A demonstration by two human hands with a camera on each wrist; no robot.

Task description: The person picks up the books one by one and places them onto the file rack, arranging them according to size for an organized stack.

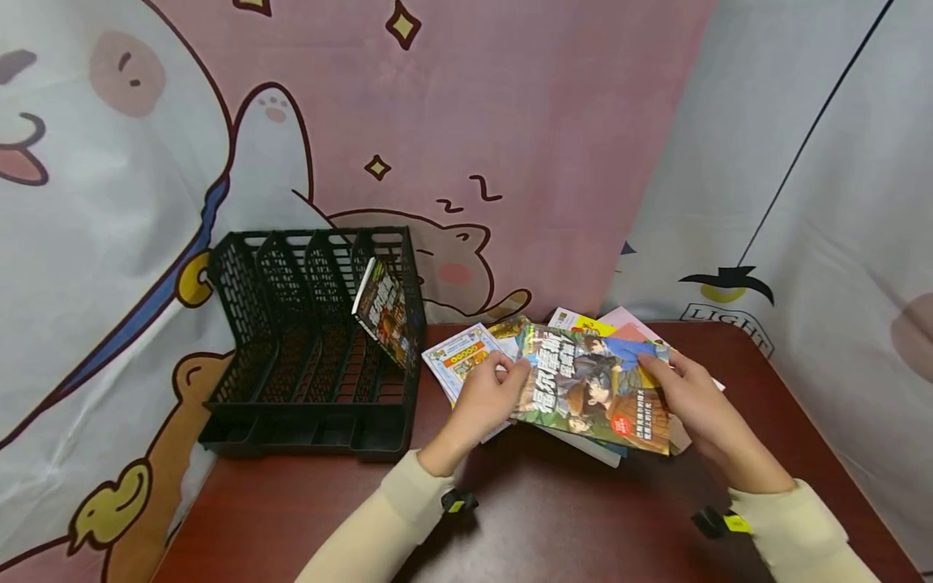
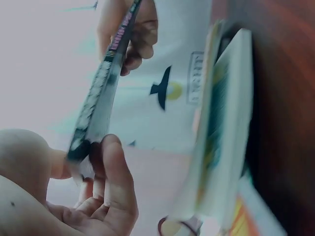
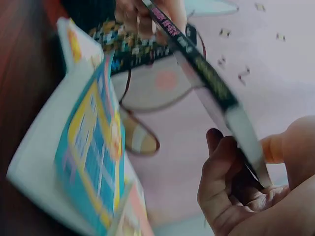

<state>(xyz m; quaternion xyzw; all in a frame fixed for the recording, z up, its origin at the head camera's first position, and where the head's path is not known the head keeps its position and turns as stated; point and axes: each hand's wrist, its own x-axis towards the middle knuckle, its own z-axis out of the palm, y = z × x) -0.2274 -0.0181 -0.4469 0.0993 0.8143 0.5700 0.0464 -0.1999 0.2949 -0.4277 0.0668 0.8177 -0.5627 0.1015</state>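
Both hands hold one comic book (image 1: 594, 389) with white Chinese lettering and cartoon figures on its cover, raised above a pile of books. My left hand (image 1: 484, 397) pinches its left end, thumb on top. At the opposite end, my right hand (image 1: 696, 409) grips it with the thumb over the cover. The left wrist view shows the book's spine (image 2: 98, 93) edge-on between the two hands. In the right wrist view, the thin edge of the book (image 3: 206, 78) runs between thumb and fingers. Below lie several loose books (image 1: 459, 352), overlapping, partly hidden by the held one.
A black mesh book rack (image 1: 313, 405) with dividers and a front tray stands at the left. In its rightmost slot another comic book (image 1: 384, 312) leans at a tilt. The reddish-brown table (image 1: 554, 526) meets a cartoon-printed cloth (image 1: 554, 162) behind.
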